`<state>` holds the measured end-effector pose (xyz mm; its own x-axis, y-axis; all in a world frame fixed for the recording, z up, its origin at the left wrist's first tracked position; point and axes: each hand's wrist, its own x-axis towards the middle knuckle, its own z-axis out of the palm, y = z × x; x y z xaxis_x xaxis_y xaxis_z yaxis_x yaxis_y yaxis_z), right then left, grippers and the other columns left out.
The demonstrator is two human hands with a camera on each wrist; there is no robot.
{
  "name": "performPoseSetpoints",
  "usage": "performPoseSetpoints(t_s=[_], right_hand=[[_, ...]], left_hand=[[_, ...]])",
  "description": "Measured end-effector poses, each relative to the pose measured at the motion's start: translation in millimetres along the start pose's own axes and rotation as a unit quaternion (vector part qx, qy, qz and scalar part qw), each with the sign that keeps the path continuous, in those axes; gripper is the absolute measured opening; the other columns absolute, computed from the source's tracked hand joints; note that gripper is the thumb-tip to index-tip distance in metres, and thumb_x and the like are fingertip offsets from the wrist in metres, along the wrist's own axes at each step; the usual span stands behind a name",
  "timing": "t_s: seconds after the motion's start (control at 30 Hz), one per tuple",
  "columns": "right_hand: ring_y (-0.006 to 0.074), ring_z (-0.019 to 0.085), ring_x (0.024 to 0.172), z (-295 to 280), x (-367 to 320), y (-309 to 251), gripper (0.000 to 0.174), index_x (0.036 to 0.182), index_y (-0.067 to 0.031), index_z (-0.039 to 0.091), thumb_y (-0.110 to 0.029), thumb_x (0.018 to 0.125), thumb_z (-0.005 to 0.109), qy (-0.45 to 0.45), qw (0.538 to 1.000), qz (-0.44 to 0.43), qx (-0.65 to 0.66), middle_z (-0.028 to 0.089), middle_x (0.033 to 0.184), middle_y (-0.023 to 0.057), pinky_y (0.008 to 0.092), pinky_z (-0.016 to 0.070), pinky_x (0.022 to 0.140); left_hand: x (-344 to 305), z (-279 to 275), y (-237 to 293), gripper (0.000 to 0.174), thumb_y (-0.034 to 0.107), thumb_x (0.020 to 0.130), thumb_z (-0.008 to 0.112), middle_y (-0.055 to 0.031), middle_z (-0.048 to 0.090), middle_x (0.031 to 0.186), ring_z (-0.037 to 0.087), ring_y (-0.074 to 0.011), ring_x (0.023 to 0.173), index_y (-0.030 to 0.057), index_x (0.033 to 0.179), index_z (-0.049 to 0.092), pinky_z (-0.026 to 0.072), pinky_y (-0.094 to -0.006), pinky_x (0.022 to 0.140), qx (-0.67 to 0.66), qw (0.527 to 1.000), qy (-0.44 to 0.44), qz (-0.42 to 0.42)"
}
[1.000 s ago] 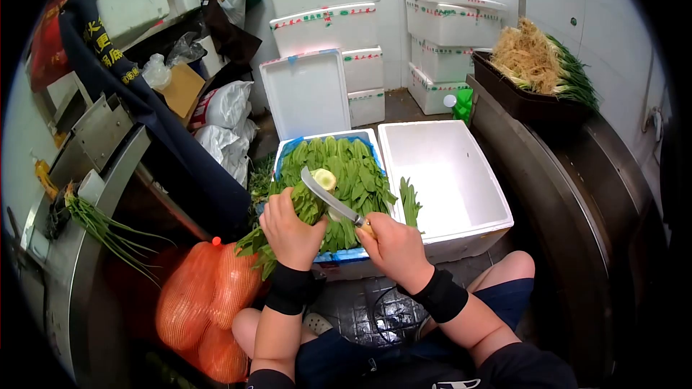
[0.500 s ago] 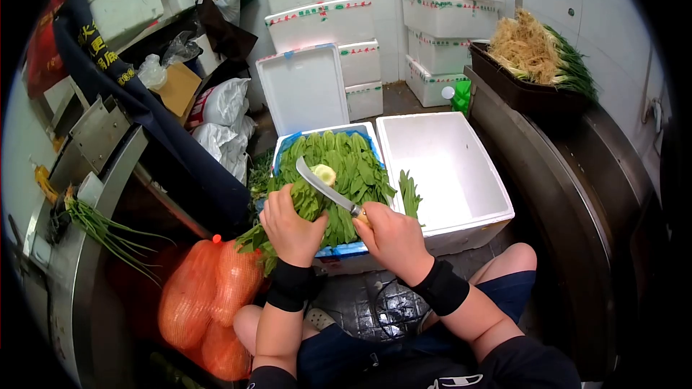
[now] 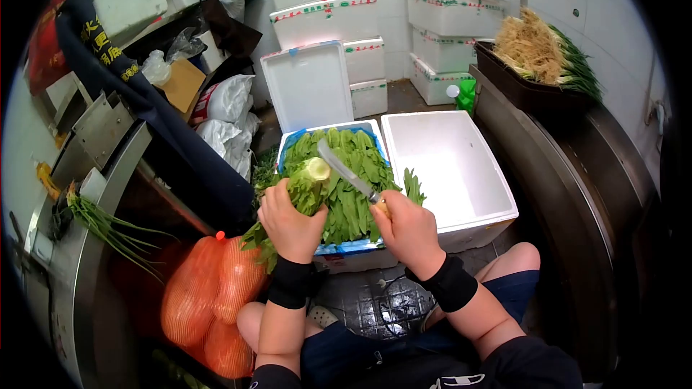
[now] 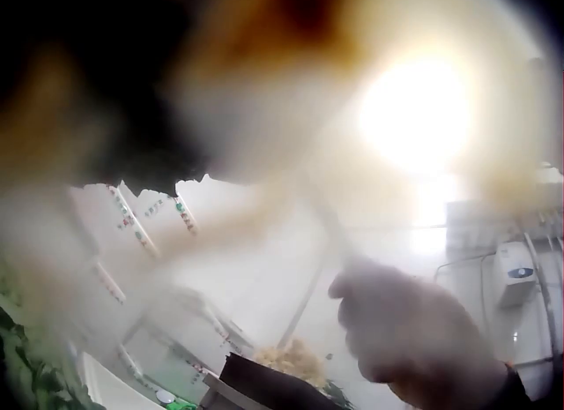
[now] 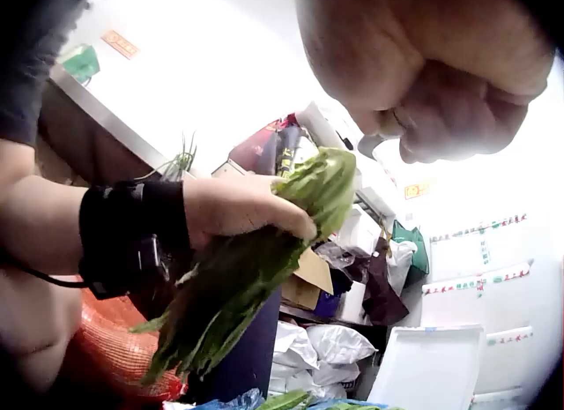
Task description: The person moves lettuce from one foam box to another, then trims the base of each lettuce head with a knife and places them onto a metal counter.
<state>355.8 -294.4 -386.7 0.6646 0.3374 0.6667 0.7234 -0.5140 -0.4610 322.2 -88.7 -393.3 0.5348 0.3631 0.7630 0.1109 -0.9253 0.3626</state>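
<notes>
The left hand (image 3: 291, 223) grips a leafy green head, its pale cut stem end (image 3: 317, 168) facing up, above the left part of a foam box full of green leaves (image 3: 353, 202). In the right wrist view the left hand (image 5: 242, 207) has its thumb along the leaves (image 5: 238, 287). Curled round a wooden handle, the right hand (image 3: 409, 229) holds a curved knife (image 3: 347, 171), whose blade points up and left beside the stem end. The left wrist view is blurred, showing the right hand (image 4: 410, 335) as a fist.
An open white foam box (image 3: 447, 166) stands to the right, with a few leaves (image 3: 414, 187) at its left edge. An orange net sack (image 3: 209, 302) lies at lower left. Foam boxes (image 3: 324, 21) are stacked behind. A dark tray of rooted greens (image 3: 533, 86) sits at right.
The left hand has raised and tilted the leafy head, so its stem end stands higher. The knife and right hand have shifted right, away from the left hand.
</notes>
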Motion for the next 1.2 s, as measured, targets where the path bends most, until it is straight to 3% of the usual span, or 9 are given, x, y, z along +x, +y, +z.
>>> performPoseSetpoints(t_s=[0.13,1.2], right_hand=[[0.0296,0.063,0.061,3,3,-11,0.019,0.094,-0.0066,0.059,-0.024,0.092,0.068,0.009,0.997,-0.077,0.014,0.063,0.079,0.0101,0.0379,0.0504,0.052],[0.0318,0.064,0.060,1,11,-1,0.022,0.088,-0.0068,0.056,-0.026,0.094,0.065,-0.033,0.998,-0.055,0.005,0.062,0.074,0.0107,0.0408,0.0500,0.051]], left_hand=[[-2,3,2,0.067,0.020,0.059,0.085,-0.0113,0.056,0.104,0.054,-0.0330,0.103,0.0041,0.117,0.056,0.0404,-0.0441,0.090,-0.006,1.000,-0.013,-0.002],[-9,6,7,0.067,0.017,0.057,0.085,-0.0117,0.057,0.104,0.054,-0.0342,0.103,0.0049,0.116,0.057,0.0401,-0.0445,0.090,-0.028,0.999,-0.003,0.020]])
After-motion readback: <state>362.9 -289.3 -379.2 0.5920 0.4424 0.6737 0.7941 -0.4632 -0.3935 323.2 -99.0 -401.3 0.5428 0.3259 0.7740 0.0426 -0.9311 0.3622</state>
